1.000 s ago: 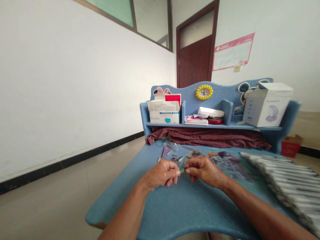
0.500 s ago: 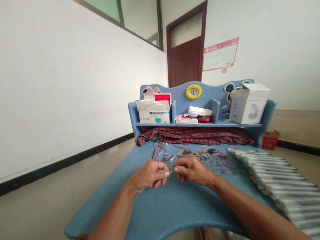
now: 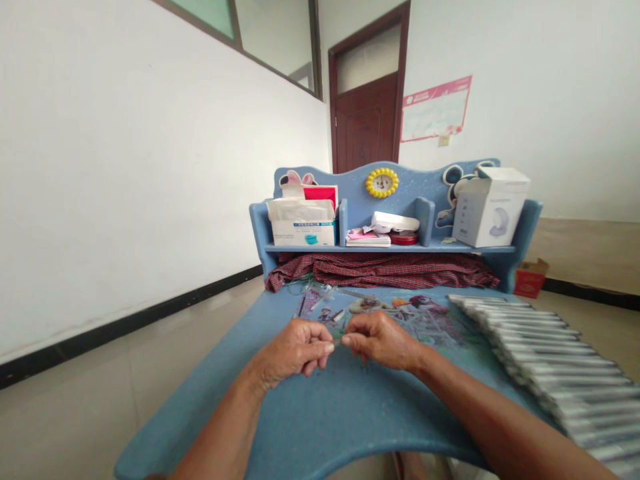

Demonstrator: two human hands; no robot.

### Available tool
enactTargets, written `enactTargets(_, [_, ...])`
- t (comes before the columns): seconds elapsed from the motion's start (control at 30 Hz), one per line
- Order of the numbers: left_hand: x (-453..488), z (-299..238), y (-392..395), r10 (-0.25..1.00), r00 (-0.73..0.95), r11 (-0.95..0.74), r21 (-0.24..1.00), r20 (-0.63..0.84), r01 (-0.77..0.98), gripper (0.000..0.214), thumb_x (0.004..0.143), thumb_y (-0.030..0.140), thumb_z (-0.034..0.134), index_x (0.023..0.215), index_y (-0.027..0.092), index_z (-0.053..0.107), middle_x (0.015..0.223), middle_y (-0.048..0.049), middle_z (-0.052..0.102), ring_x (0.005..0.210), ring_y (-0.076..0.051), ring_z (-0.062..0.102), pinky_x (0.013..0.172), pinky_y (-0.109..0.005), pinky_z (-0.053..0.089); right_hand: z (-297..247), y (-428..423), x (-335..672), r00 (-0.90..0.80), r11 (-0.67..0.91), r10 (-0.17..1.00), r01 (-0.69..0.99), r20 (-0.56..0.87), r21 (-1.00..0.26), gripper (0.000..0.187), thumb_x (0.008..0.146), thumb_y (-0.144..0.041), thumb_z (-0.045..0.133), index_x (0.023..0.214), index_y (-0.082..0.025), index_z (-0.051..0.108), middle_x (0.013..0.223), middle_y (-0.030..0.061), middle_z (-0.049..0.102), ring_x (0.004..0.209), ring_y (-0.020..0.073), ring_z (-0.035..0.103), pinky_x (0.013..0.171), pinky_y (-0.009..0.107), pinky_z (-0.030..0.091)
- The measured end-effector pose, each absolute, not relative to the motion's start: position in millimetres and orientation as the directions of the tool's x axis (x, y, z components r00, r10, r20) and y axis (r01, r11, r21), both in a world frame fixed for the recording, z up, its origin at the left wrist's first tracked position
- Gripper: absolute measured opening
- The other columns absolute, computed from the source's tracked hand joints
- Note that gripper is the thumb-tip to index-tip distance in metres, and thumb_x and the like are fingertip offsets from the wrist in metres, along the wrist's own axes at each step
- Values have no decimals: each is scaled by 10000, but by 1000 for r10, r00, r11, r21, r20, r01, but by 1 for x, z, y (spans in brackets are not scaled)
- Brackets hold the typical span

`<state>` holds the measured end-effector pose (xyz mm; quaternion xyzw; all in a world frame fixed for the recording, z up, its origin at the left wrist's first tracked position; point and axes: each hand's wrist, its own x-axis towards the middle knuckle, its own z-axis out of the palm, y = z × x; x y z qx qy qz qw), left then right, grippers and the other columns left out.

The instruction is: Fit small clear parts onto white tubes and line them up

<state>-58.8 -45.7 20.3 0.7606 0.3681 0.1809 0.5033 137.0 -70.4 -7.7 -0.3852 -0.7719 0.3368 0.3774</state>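
My left hand (image 3: 293, 351) and my right hand (image 3: 381, 339) meet fingertip to fingertip over the middle of a blue desk (image 3: 325, 413). Both are closed in a pinch on a tiny clear piece (image 3: 338, 343) held between them; it is too small to name. Just beyond my hands, a few thin clear parts and tubing (image 3: 320, 297) lie on the desk's cartoon picture (image 3: 400, 313).
A long overlapping row of flat silver-white packets (image 3: 545, 360) runs along the desk's right side. A red checked cloth (image 3: 380, 270) lies under the blue shelf (image 3: 390, 248), which holds a mask box (image 3: 303, 230), booklets and a white carton (image 3: 487, 207). A red box (image 3: 531, 279) sits on the floor.
My hands keep the same pinch on the small piece. The view has shifted, so desk and hands sit further left in the picture.
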Motion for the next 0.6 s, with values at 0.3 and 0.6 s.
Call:
enactTargets(0.3, [-59,18,-43,743,663,-234,894,-88,381,225,720,349,550,745,126,534,568,11,584,372,-39,417,364,-158,270,-5,-70,137,-391,447,869,354,304,-821,318,792,-463,489,672,-169,497,526,-30,514,413,67,454,390,168,325])
enactTargets(0.6, [-58,15,-43,744,664,-238,899,-74,367,207,724,325,554,757,122,532,569,7,584,368,-33,406,369,-154,282,-5,-71,137,-411,376,882,317,231,-871,314,795,-452,487,662,-168,477,499,-34,514,377,70,470,360,165,353])
